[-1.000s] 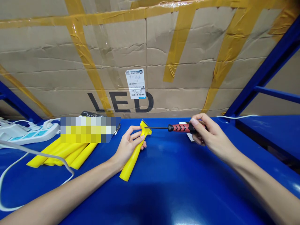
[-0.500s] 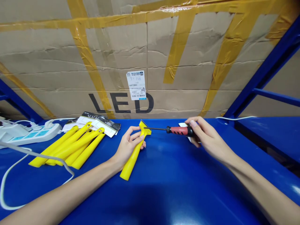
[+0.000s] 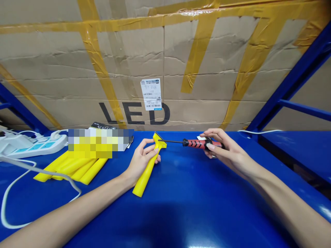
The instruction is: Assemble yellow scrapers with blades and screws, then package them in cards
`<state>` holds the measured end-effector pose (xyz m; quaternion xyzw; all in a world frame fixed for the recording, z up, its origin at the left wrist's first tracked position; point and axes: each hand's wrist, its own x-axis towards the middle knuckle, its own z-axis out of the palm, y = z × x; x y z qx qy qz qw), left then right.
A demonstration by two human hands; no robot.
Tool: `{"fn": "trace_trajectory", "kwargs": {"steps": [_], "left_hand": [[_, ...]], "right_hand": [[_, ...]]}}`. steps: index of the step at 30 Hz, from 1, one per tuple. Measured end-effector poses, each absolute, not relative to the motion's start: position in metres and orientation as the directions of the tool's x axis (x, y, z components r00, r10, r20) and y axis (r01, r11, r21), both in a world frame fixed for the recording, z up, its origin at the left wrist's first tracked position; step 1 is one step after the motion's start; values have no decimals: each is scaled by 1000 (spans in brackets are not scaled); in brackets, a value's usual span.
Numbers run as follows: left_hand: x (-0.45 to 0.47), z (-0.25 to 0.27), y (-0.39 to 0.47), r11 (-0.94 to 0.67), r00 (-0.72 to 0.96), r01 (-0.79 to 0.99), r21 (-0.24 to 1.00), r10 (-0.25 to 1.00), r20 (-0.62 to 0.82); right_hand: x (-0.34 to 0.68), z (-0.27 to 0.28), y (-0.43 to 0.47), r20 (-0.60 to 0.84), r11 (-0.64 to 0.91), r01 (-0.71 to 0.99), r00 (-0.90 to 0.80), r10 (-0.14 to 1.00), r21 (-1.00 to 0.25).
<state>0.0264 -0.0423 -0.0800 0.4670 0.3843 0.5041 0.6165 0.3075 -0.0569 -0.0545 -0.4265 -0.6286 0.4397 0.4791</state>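
Observation:
My left hand (image 3: 146,155) is closed around a yellow scraper (image 3: 144,175) just below its head. The scraper stands at a slant, its wide head with a dark blade edge at the top and its handle pointing down towards me. From the right, my right hand (image 3: 223,146) grips a screwdriver (image 3: 196,143) with a red and black handle. The thin dark shaft lies level, and its tip meets the scraper's head. Fingers cover the rear end of the screwdriver handle. A small white and black item, partly hidden, lies behind the right hand.
Several yellow handles (image 3: 69,168) lie at the left, partly blurred out, beside black and white packaging. A white power strip (image 3: 41,148) with plugs and a looping cable (image 3: 6,193) is further left. A taped cardboard box (image 3: 129,65) stands behind the blue table (image 3: 181,203), between blue frame posts.
My right hand has turned the screwdriver handle and shifted its grip, with the thumb now lower and more handle showing. The left hand and the scraper stay nearly where they were.

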Motion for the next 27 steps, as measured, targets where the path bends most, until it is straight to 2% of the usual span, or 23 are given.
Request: {"fn": "trace_trajectory", "kwargs": {"steps": [3, 7, 12, 15, 18, 27], "left_hand": [[27, -81, -43, 47, 213, -243, 969, 977, 6], [26, -82, -42, 36, 221, -228, 973, 975, 16], [26, -82, -42, 34, 196, -246, 969, 980, 15], [27, -83, -44, 19, 185, -244, 970, 982, 27], [27, -85, -45, -9, 171, -239, 971, 984, 52], [25, -88, -44, -45, 190, -209, 977, 978, 86]], "right_hand": [[307, -55, -56, 247, 271, 195, -139, 959, -942], [304, -57, -56, 216, 212, 345, -29, 976, -914], [311, -55, -59, 236, 281, 207, -216, 947, -937], [311, -52, -61, 251, 307, 255, -228, 941, -917], [304, -50, -63, 222, 268, 254, -197, 955, -929], [295, -52, -63, 26, 27, 11, -112, 993, -1000]]}}
